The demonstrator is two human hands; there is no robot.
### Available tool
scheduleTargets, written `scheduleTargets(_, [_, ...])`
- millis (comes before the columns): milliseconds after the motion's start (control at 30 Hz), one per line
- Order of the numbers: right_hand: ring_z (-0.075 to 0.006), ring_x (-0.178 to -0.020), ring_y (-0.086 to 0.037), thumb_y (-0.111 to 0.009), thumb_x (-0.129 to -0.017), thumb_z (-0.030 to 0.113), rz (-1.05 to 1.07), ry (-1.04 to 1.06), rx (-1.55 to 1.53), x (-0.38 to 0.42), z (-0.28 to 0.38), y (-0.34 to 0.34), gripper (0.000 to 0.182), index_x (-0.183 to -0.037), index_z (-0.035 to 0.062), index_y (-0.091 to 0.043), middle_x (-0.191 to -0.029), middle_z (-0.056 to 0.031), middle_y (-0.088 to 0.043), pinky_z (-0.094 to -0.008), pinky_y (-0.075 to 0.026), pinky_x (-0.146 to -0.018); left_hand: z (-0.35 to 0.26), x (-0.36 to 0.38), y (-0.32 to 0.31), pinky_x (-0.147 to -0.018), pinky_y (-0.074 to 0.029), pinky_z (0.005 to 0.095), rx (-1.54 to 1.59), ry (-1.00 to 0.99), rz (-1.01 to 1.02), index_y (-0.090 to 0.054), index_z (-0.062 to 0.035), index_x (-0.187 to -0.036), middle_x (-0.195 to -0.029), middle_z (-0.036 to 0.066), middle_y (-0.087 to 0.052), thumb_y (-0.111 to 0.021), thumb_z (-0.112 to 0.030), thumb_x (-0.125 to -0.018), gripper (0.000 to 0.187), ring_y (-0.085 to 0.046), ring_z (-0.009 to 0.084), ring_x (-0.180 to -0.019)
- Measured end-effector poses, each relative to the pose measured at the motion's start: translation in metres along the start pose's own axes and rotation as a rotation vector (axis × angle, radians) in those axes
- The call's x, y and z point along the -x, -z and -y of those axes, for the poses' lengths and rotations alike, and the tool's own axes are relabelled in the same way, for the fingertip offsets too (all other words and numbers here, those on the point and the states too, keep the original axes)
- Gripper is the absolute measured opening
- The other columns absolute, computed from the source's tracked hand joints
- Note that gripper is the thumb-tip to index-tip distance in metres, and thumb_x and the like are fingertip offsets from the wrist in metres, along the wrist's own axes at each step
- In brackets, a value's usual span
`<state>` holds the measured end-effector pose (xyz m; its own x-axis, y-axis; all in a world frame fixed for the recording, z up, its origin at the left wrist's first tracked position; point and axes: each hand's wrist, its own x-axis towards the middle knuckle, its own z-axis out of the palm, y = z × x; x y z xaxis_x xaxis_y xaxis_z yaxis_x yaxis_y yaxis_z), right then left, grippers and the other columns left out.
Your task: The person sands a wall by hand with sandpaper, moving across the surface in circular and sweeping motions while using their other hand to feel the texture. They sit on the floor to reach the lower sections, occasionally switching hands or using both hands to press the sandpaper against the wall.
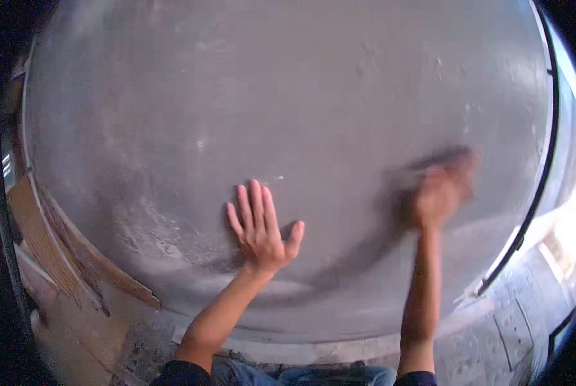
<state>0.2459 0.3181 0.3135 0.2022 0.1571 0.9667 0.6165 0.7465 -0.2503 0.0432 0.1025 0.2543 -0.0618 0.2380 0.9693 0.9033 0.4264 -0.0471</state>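
A big grey panel (301, 96) is filling most of the view, standing in front of the person, and its outline is looking rounded. Both hands are working at its lower half, L and R well apart.

The L hand (262, 238) is lying open on the panel, left of ctr., back of hand facing the camera. Its fingers are pointing up and the thumb is sticking out to the right. It is holding nothing that I can see. Just above the fingertips a small bright spot (280, 177) is showing on the surface.

The R hand (439, 196) is appearing at the lower right part of the panel, strongly blurred. B/c of this I cannot tell if it is open or closed, or if it is gripping sth. A dark blurred area (400, 206) is showing beside it; I cannot tell if this is shadow or an object.

Left and below the L hand, a patch w/ shiny marks (156, 235) is catching light. Some small bumps (437, 64) are showing in the upper right part.

A black strip (553, 128) is running along the panel's right side. At far left a brown ribbed board (34, 206) is leaning at a slant. At the bottom, dark sleeves (182, 373) and blue jeans (249, 373) of the person are showing, w/ grey floor (513, 328) at lower right.
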Motion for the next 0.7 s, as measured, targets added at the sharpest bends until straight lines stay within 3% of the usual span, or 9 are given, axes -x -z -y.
scheduleTargets(100, [-0.0342, -0.142, -0.019, -0.039, -0.086, 0.065, 0.366, 0.537, -0.178, 0.016, 0.094, 0.019, 0.090, -0.145, -0.0007, -0.026, -0.153, -0.0172, -0.024, -0.0525, -0.007, -0.114, 0.000, -0.002, 0.003, -0.112, -0.008, 0.0569, -0.011, -0.016, -0.002, -0.028, 0.0088, -0.142, -0.148, 0.026, -0.028, -0.044, -0.051, -0.091, 0.080, -0.022, 0.0434, -0.140])
scheduleTargets(200, [-0.0373, -0.139, -0.027, -0.040, -0.077, 0.078, 0.458, 1.019, -0.219, -0.011, 0.063, 0.012, 0.098, -0.144, 0.0066, -0.034, -0.151, -0.0127, -0.030, -0.0558, -0.017, -0.111, 0.005, -0.001, 0.002, -0.112, -0.009, 0.0569, -0.001, -0.057, -0.022, -0.027, 0.0090, -0.142, -0.149, 0.028, -0.027, -0.044, -0.051, -0.090, 0.081, -0.021, 0.0441, -0.140])
scheduleTargets(300, [-0.0377, -0.142, -0.017, -0.040, -0.085, 0.068, 0.168, 0.558, -0.091, -0.071, -0.009, 0.013, 0.088, -0.145, 0.0045, -0.031, -0.153, -0.0195, -0.023, -0.0527, -0.010, -0.113, 0.000, 0.000, -0.003, -0.111, -0.009, 0.0587, -0.018, -0.089, -0.026, -0.022, 0.0101, -0.143, -0.149, 0.029, -0.023, -0.042, -0.053, -0.091, 0.084, -0.019, 0.0457, -0.140])
scheduleTargets(333, [-0.0345, -0.145, -0.007, -0.031, -0.096, 0.052, 0.014, 0.455, 0.111, -0.086, -0.048, 0.001, 0.078, -0.148, -0.0036, -0.014, -0.155, -0.0213, -0.012, -0.0461, -0.003, -0.116, -0.001, 0.002, -0.004, -0.111, -0.008, 0.0594, -0.037, -0.094, -0.021, -0.019, 0.0102, -0.144, -0.149, 0.030, -0.022, -0.041, -0.053, -0.091, 0.085, -0.018, 0.0462, -0.140])
scheduleTargets(400, [-0.0318, -0.145, -0.005, -0.026, -0.100, 0.044, -0.085, -0.027, 0.058, -0.105, -0.035, -0.004, 0.069, -0.148, -0.0035, -0.011, -0.156, -0.0197, -0.009, -0.0440, -0.002, -0.116, -0.001, 0.003, -0.005, -0.110, -0.008, 0.0611, -0.084, -0.116, 0.017, -0.015, 0.0115, -0.144, -0.149, 0.032, -0.018, -0.040, -0.056, -0.091, 0.089, -0.016, 0.0471, -0.140])
scheduleTargets(500, [-0.0323, -0.145, -0.010, -0.033, -0.093, 0.061, 0.075, 0.461, 0.010, -0.068, 0.049, 0.000, 0.084, -0.149, 0.0014, -0.017, -0.155, -0.0202, -0.014, -0.0440, -0.005, -0.117, -0.001, 0.003, -0.003, -0.109, -0.008, 0.0618, -0.077, -0.153, 0.016, -0.014, 0.0122, -0.143, -0.149, 0.033, -0.017, -0.039, -0.059, -0.090, 0.092, -0.017, 0.0488, -0.139])
scheduleTargets(600, [-0.0271, -0.144, -0.016, -0.049, -0.080, 0.067, 0.687, 1.121, -0.404, -0.011, 0.106, 0.011, 0.094, -0.148, 0.0071, -0.025, -0.155, -0.0083, -0.024, -0.0421, -0.014, -0.117, 0.001, 0.009, -0.001, -0.109, -0.010, 0.0619, -0.053, -0.128, 0.021, -0.010, 0.0147, -0.143, -0.148, 0.037, -0.014, -0.039, -0.063, -0.089, 0.098, -0.016, 0.0511, -0.138])
scheduleTargets(667, [-0.0224, -0.144, -0.017, -0.051, -0.078, 0.067, 0.684, 1.318, -0.344, -0.039, 0.108, 0.013, 0.094, -0.147, 0.0083, -0.027, -0.155, -0.0023, -0.024, -0.0402, -0.015, -0.117, 0.002, 0.011, -0.004, -0.109, -0.011, 0.0617, -0.030, -0.110, -0.034, -0.008, 0.0168, -0.141, -0.145, 0.041, -0.012, -0.041, -0.062, -0.089, 0.101, -0.016, 0.0527, -0.137])
scheduleTargets(700, [-0.0260, -0.142, -0.021, -0.049, -0.079, 0.068, 0.689, 1.208, -0.222, -0.062, 0.110, 0.019, 0.091, -0.147, 0.0112, -0.028, -0.153, -0.0055, -0.027, -0.0432, -0.017, -0.115, 0.002, 0.012, -0.005, -0.109, -0.011, 0.0617, -0.020, -0.104, -0.037, -0.008, 0.0168, -0.141, -0.145, 0.041, -0.012, -0.041, -0.062, -0.089, 0.101, -0.016, 0.0527, -0.137])
